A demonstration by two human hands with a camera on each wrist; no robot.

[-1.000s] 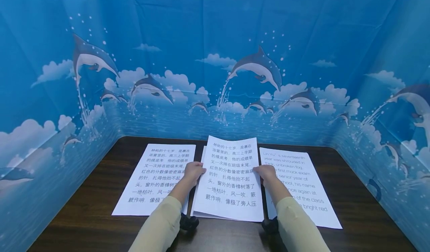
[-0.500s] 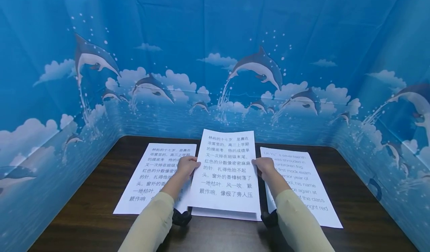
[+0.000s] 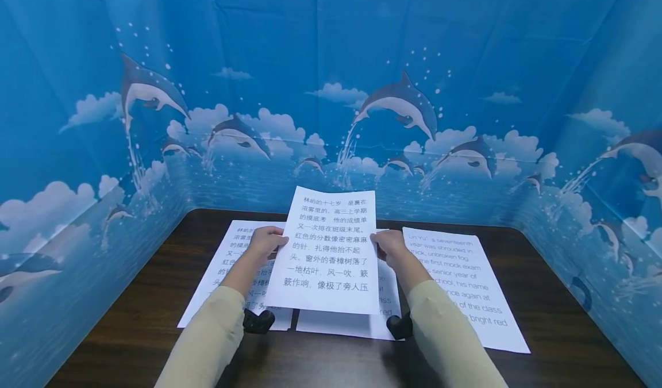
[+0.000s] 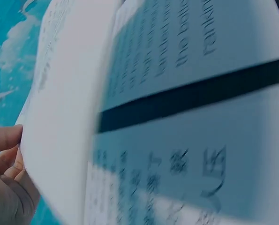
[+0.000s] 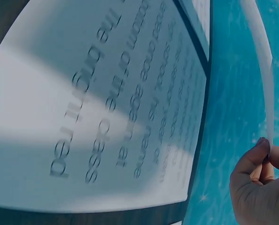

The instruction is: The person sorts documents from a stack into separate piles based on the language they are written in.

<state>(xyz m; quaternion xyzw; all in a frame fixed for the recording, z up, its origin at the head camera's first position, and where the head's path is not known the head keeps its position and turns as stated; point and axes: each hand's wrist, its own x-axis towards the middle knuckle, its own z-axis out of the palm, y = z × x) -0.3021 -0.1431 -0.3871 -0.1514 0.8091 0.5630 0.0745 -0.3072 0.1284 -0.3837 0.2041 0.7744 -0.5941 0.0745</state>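
A printed sheet of paper (image 3: 326,250) with Chinese text is held up by both hands, tilted above the middle of the table. My left hand (image 3: 265,242) pinches its left edge, and my right hand (image 3: 390,246) pinches its right edge. In the left wrist view the thumb and fingers (image 4: 8,139) grip the paper's side; the right wrist view shows the sheet nearly edge-on (image 5: 266,79) above the pinching fingers. Beneath it lies a sheet with English text (image 3: 389,296), mostly hidden. The held sheet also overlaps the left sheet with Chinese text (image 3: 219,287).
Another sheet with English text (image 3: 481,284) lies on the right of the dark wooden table (image 3: 320,365), partly behind the right forearm. A blue dolphin-print curtain (image 3: 331,146) surrounds the table's back and sides. A black wrist mount (image 3: 258,321) sits under each wrist.
Both hands have lifted the Chinese-text sheet off the middle pile and carried it up and to the left. The English-text sheet underneath has come into view.
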